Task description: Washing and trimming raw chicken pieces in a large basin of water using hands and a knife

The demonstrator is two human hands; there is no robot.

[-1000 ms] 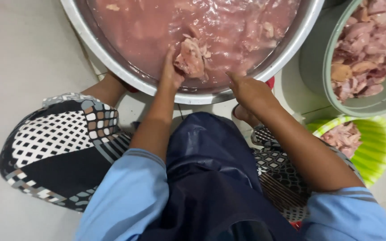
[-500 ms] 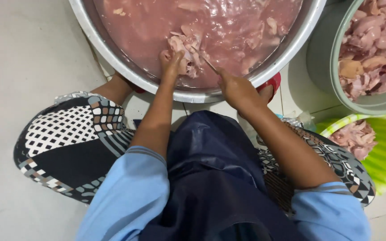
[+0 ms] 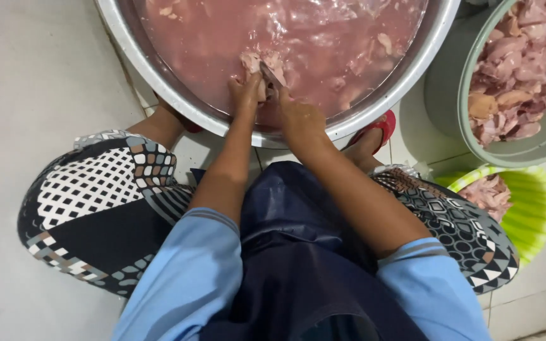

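Your left hand (image 3: 246, 93) and right hand (image 3: 299, 117) grip one meat piece (image 3: 261, 63) together, just inside the steel basin (image 3: 159, 82) near rim; open water beyond.

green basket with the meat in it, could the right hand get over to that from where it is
Probably yes. The right hand is at the metal basin, gripping a meat piece with the left hand. The green basket sits open-topped beside the right knee, nothing covering it, though the hand is occupied.
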